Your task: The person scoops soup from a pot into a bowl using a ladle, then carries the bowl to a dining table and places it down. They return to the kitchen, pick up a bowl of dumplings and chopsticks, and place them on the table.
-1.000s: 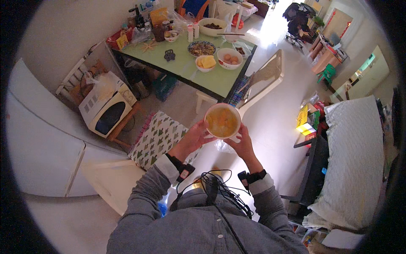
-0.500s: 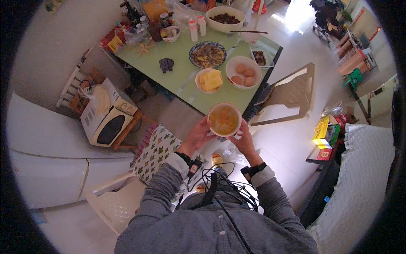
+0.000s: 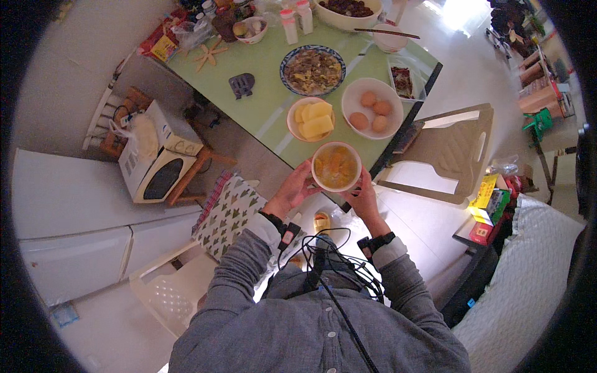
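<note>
head view: both hands carry a round white bowl of orange-yellow soup (image 3: 336, 166). the left hand (image 3: 293, 188) has its grip closed on the left wall of the bowl, and the right hand (image 3: 362, 197) holds the lower right wall in the same way, fingers curled under the rim. the bowl is level, and the soup looks calm inside it.

compared with a second ago, the pale green glass surface (image 3: 264, 93) has come much closer. before, the bowl was over the floor, well apart from the surface; now it is over the near edge of the surface, just beside the small bowl with yellow blocks (image 3: 311, 118). i cannot tell if its bottom already touches the surface or hangs a little above. in my judgement the carrying is almost finished and the bowl is arriving at the free near corner.

near it stands a white bowl with brown eggs (image 3: 372, 108), and further a blue-rimmed plate of mixed food (image 3: 312, 69). a beige plastic chair (image 3: 449, 152) is right of the surface, a white microwave oven (image 3: 155, 165) stands on a low stool at the left, and a cushion with green tree pattern (image 3: 229, 211) lies under the left forearm.
</note>
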### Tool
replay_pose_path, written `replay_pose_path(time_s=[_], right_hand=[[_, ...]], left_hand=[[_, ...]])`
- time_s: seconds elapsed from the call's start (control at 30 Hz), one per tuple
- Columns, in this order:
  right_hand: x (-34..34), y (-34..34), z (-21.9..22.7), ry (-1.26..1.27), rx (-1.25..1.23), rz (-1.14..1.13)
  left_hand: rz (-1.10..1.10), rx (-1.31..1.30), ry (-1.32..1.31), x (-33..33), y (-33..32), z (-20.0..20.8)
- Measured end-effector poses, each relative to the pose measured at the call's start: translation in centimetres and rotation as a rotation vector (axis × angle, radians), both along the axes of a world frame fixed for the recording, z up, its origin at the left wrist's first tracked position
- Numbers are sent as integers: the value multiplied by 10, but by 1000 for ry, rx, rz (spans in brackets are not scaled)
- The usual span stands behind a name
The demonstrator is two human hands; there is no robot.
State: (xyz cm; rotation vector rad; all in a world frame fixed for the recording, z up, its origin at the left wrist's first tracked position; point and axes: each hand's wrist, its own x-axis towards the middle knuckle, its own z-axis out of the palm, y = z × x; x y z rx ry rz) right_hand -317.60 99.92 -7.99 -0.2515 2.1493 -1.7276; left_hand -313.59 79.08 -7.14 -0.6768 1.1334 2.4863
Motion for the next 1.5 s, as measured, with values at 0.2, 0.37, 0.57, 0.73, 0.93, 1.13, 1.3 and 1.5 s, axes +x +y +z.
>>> replay_pose_path(time_s=[0.2,0.37,0.57,0.73,0.93,1.13,1.3,1.5], right_hand=[[-8,0,-18,35,40,10],[-10,1,-20,29,-5,32],[-9,1,-10,-119,-60,14],[-11,1,-10,-71,14,45],[-11,-3,-7,41,44,45],[-13,-11,-4,146,104,45],[-22,-25,-7,102,82,50],[-31,-40,-5,81,72,54]], left_hand=[[8,64,-35,-7,-5,-5],[-5,32,-50,-13,-10,-1],[128,-200,-52,-46,-26,12],[213,-175,-54,-73,-31,7],[188,-225,-58,-80,-45,-8],[389,-272,-81,-76,-76,-12],[468,-233,-96,-80,-107,-9],[465,-238,6,-88,-131,-12]])
